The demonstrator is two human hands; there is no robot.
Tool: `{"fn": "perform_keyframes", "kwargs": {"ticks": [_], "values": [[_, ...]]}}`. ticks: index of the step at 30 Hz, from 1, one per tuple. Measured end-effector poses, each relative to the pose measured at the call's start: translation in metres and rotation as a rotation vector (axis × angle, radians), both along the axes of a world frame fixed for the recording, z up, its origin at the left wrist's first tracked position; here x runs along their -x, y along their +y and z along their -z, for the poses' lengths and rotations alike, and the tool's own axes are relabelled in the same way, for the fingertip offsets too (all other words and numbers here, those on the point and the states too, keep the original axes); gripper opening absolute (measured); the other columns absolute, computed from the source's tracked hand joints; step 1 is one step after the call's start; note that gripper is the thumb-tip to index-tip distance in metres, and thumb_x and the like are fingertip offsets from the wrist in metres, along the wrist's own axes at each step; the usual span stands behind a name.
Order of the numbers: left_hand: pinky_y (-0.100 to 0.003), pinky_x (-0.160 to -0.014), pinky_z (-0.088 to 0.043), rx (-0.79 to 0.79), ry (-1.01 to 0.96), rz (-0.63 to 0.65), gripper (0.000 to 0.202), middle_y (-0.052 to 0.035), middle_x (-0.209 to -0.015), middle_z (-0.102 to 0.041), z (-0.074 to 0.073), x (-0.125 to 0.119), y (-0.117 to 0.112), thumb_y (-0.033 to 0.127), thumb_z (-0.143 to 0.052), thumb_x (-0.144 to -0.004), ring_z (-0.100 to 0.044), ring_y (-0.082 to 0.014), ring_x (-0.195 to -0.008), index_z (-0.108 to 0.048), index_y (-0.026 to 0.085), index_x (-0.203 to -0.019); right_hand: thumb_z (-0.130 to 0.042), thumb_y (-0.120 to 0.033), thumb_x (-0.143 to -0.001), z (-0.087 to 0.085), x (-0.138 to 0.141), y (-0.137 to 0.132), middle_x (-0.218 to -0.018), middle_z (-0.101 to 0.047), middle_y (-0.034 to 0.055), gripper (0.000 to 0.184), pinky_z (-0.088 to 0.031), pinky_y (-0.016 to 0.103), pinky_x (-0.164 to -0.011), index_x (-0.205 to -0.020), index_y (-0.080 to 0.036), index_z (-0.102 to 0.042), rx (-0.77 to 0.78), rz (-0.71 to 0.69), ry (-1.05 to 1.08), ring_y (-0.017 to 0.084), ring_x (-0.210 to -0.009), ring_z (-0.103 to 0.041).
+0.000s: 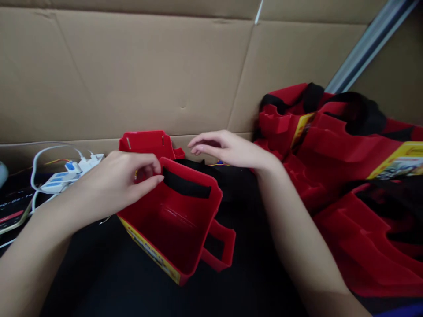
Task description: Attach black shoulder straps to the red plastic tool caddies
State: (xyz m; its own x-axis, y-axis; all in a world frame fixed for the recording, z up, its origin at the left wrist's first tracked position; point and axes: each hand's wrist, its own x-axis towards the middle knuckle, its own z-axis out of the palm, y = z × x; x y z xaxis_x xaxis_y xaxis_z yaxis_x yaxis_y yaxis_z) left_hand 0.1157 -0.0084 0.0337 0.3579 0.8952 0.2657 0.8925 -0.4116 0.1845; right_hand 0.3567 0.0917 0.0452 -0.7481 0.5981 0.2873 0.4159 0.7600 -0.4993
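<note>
A red plastic toolbox-like bin [172, 220] stands tilted in front of me, its open inside toward me. A yellow printed label [148, 246] runs along its near side, and a square loop sticks out on the right. A black strap [187, 185] lies flat against the inside of its far right wall. My left hand [128, 176] pinches the upper edge of that wall near the strap's left end, thumb inside. My right hand [228, 147] hovers behind the bin, fingers loosely bent and apart, with nothing in it. Black strap material [228, 182] lies below it.
More red bins [350, 163] with black straps and yellow labels are piled on the right. At the left are a white power strip [59, 180] with plugs and cables, and a phone [15, 207]. Cardboard [148, 75] walls the back, with a metal bar [366, 48] at upper right.
</note>
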Motion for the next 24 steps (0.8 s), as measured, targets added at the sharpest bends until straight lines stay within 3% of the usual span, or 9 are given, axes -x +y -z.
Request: {"fn": "perform_keyframes", "kwargs": {"ticks": [3,5,6,9,12,15,19,21,24], "values": [[-0.038,-0.100,-0.037,-0.208,-0.020,0.125,0.043,-0.0039,-0.134,-0.051,0.006,-0.007,0.005,0.046,-0.053,-0.084,-0.048,-0.0257,-0.120,-0.052,0.027,-0.123,-0.053,-0.022,-0.085,-0.009,-0.014,-0.021,-0.111,-0.065,0.0056,0.031,-0.047,0.026,-0.087,-0.116,-0.017,-0.058,0.291,-0.154,-0.026,0.014,-0.103,-0.060],[-0.044,-0.110,-0.024,-0.214,0.030,0.177,0.054,-0.0042,-0.143,-0.041,0.014,-0.008,0.013,0.049,-0.051,-0.085,-0.036,-0.0268,-0.132,-0.040,0.027,-0.134,-0.058,-0.019,-0.081,-0.001,-0.020,-0.028,-0.112,-0.064,0.0058,0.039,-0.048,0.024,-0.084,-0.120,-0.017,-0.055,0.496,-0.247,-0.086,0.013,-0.099,-0.061],[-0.044,-0.110,-0.023,-0.188,0.040,0.195,0.054,-0.0044,-0.141,-0.044,0.018,-0.007,0.018,0.049,-0.050,-0.086,-0.037,-0.0261,-0.131,-0.039,0.026,-0.134,-0.060,-0.019,-0.079,0.005,-0.023,-0.029,-0.110,-0.065,0.0060,0.040,-0.049,0.024,-0.080,-0.119,-0.016,-0.055,0.581,-0.276,-0.114,0.013,-0.094,-0.062],[-0.038,-0.098,-0.039,-0.103,0.011,0.224,0.038,-0.0053,-0.121,-0.058,0.026,-0.003,0.029,0.046,-0.049,-0.088,-0.054,-0.0228,-0.111,-0.049,0.023,-0.118,-0.065,-0.026,-0.077,0.026,-0.036,-0.026,-0.086,-0.068,0.0043,0.034,-0.047,0.020,-0.058,-0.108,-0.012,-0.061,0.680,-0.253,-0.163,0.009,-0.064,-0.060],[-0.031,-0.078,-0.045,-0.093,-0.005,0.230,0.024,-0.0044,-0.098,-0.061,0.026,0.001,0.030,0.044,-0.049,-0.089,-0.059,-0.0198,-0.089,-0.052,0.020,-0.095,-0.065,-0.035,-0.077,0.037,-0.053,-0.023,-0.063,-0.064,0.0003,0.029,-0.037,0.018,-0.045,-0.092,-0.010,-0.067,0.526,-0.072,-0.152,0.006,-0.046,-0.048],[-0.028,-0.067,-0.043,-0.056,-0.013,0.222,0.024,-0.0036,-0.088,-0.062,0.025,0.004,0.022,0.043,-0.045,-0.091,-0.058,-0.0179,-0.077,-0.051,0.020,-0.088,-0.064,-0.041,-0.078,0.040,-0.063,-0.023,-0.066,-0.066,0.0011,0.030,-0.042,0.020,-0.053,-0.087,-0.013,-0.071,0.310,0.125,-0.062,0.009,-0.055,-0.055],[-0.029,-0.061,-0.040,-0.031,0.025,0.080,0.027,-0.0046,-0.083,-0.064,0.025,0.011,0.006,0.045,-0.044,-0.090,-0.059,-0.0197,-0.070,-0.053,0.020,-0.093,-0.064,-0.039,-0.077,0.046,-0.065,-0.017,-0.087,-0.071,0.0036,0.027,-0.047,0.025,-0.076,-0.087,-0.015,-0.072,0.158,0.208,0.041,0.016,-0.079,-0.064],[-0.029,-0.059,-0.039,-0.011,0.053,0.006,0.028,-0.0041,-0.076,-0.065,0.025,0.015,-0.002,0.045,-0.045,-0.089,-0.059,-0.0199,-0.065,-0.055,0.019,-0.097,-0.063,-0.039,-0.078,0.050,-0.066,-0.013,-0.086,-0.071,0.0047,0.029,-0.048,0.026,-0.074,-0.090,-0.014,-0.072,0.226,0.180,0.030,0.015,-0.076,-0.064],[-0.028,-0.055,-0.038,0.057,0.040,-0.043,0.032,-0.0021,-0.068,-0.064,0.021,0.018,-0.010,0.046,-0.045,-0.089,-0.056,-0.0174,-0.057,-0.060,0.020,-0.099,-0.059,-0.043,-0.081,0.058,-0.070,-0.010,-0.084,-0.071,0.0078,0.036,-0.050,0.025,-0.067,-0.091,-0.010,-0.071,0.565,-0.033,-0.100,0.013,-0.069,-0.064]]}}
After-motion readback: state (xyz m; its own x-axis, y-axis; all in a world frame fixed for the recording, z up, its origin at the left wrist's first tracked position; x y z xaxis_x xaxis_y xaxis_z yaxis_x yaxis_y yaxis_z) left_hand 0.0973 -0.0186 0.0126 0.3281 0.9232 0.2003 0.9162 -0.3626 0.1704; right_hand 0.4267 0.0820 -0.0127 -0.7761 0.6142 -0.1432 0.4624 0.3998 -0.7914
